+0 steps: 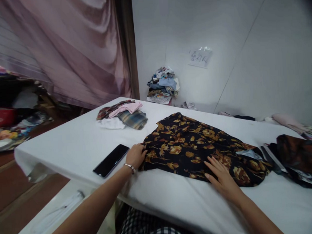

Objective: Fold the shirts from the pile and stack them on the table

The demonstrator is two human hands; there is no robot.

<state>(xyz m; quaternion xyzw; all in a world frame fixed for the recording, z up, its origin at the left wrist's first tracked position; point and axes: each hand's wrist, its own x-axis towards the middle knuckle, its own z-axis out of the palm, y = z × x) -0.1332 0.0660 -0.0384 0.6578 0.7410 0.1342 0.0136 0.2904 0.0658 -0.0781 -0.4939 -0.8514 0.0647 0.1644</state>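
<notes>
A black shirt with a gold and brown floral print lies spread over the white table, its body running from left to right. At its left edge my left hand is closed, the fingers curled on the cloth; a bracelet sits on that wrist. My right hand rests flat on the near edge of the shirt, fingers spread and holding nothing. A light blue-grey patch shows near the shirt's right end. Just left of my left hand, a dark-screened phone lies on the table.
Folded clothes lie on the far left of the white table. More dark clothes are heaped at the right. Against the wall stands a tall clothes stack. A pink curtain hangs at the left.
</notes>
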